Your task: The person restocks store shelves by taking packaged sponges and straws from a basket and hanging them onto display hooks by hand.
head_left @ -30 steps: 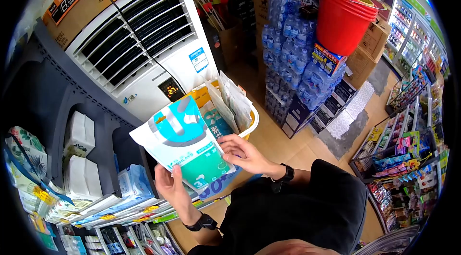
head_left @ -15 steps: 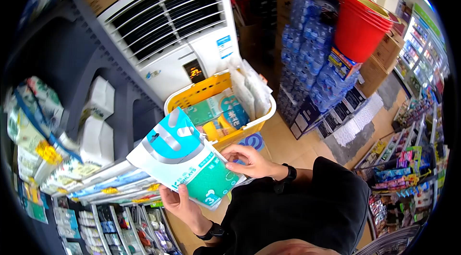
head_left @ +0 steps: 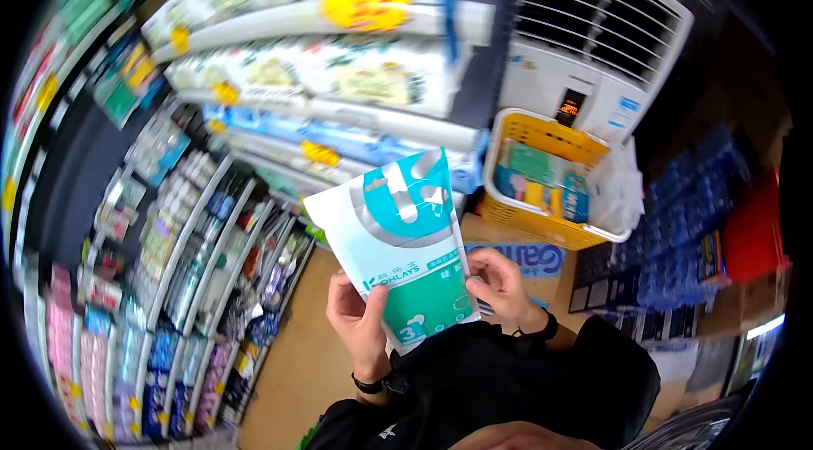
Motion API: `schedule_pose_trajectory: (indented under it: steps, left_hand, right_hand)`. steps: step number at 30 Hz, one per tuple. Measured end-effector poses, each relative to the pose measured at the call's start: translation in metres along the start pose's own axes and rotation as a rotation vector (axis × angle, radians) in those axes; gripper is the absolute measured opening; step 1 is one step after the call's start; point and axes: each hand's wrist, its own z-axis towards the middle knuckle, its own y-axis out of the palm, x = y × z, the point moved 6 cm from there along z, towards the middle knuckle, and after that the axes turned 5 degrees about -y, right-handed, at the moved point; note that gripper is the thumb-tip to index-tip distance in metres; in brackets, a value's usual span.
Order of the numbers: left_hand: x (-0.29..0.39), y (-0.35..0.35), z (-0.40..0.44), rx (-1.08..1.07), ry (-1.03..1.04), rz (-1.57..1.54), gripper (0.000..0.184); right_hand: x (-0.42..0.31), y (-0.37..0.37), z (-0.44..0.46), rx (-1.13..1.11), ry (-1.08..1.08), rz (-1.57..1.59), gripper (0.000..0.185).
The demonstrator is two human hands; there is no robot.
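Observation:
A white and teal packet [head_left: 406, 255] is held up in front of my chest, tilted, its printed front facing me. My left hand [head_left: 359, 319] grips its lower left edge, with the thumb over the front. At its right edge my right hand [head_left: 501, 285] pinches the side with bent fingers. Beyond the packet, to the right, a yellow basket [head_left: 542, 226] with a white rim holds several green, yellow and blue packets and some whitish packages.
Shelves of wrapped paper packs [head_left: 339, 77] stretch across the upper left, with racks of small goods [head_left: 169, 281] below. A white air-conditioning unit [head_left: 593, 35] stands behind the basket. Bottled water packs [head_left: 690, 221] and a red bucket [head_left: 754, 221] are at right.
The view has swung left, so more shelving shows and the basket, air unit and bottles sit farther right. Both hands still hold the packet.

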Motion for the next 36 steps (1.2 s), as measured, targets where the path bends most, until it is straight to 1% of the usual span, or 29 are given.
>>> schedule_pose_trajectory:
  steps: [2, 4, 5, 7, 10, 12, 16, 19, 24, 27, 28, 30, 34, 36]
  left_hand:
    - [0.013, -0.031, -0.004, 0.077, -0.026, -0.009, 0.021]
    - [0.023, -0.067, -0.007, 0.155, 0.017, 0.038, 0.020]
    - [0.033, -0.091, -0.016, 0.232, 0.069, 0.057, 0.020]
    - [0.053, -0.131, -0.020, 0.311, 0.114, 0.068, 0.021]
    - [0.075, -0.180, -0.033, 0.412, 0.154, 0.096, 0.020]
    - [0.089, -0.206, -0.040, 0.445, 0.169, 0.116, 0.023]
    - [0.104, -0.246, -0.051, 0.501, 0.149, 0.082, 0.030]
    - [0.101, -0.266, -0.050, 0.457, 0.124, 0.085, 0.041]
    - [0.105, -0.283, -0.046, 0.468, 0.088, 0.062, 0.042]
    - [0.103, -0.291, -0.045, 0.409, -0.013, 0.140, 0.044]
    - [0.105, -0.295, -0.044, 0.416, -0.010, 0.144, 0.044]
    - [0.103, -0.303, -0.042, 0.425, -0.096, 0.141, 0.044]
    - [0.106, -0.322, -0.029, 0.473, -0.041, 0.161, 0.043]
    - [0.108, -0.330, -0.017, 0.493, -0.027, 0.168, 0.043]
  right_hand:
    - [0.017, 0.028, 0.008, -0.105, 0.033, 0.018, 0.035]
    - [0.034, 0.060, 0.019, -0.168, 0.102, 0.072, 0.036]
    - [0.047, 0.083, 0.027, -0.263, 0.124, 0.110, 0.036]
    - [0.063, 0.126, 0.033, -0.395, 0.155, 0.045, 0.039]
    - [0.082, 0.186, 0.039, -0.500, 0.218, 0.071, 0.040]
    - [0.095, 0.219, 0.041, -0.562, 0.206, 0.087, 0.039]
    - [0.104, 0.264, 0.047, -0.588, 0.247, 0.138, 0.037]
    - [0.107, 0.284, 0.051, -0.557, 0.272, 0.154, 0.038]
    - [0.116, 0.304, 0.066, -0.507, 0.243, 0.136, 0.039]
    - [0.122, 0.319, 0.077, -0.505, 0.262, 0.135, 0.040]
    - [0.124, 0.324, 0.082, -0.487, 0.259, 0.126, 0.040]
    - [0.134, 0.333, 0.088, -0.504, 0.257, 0.141, 0.041]
    - [0.150, 0.351, 0.108, -0.545, 0.262, 0.133, 0.042]
    - [0.158, 0.360, 0.120, -0.560, 0.279, 0.187, 0.044]
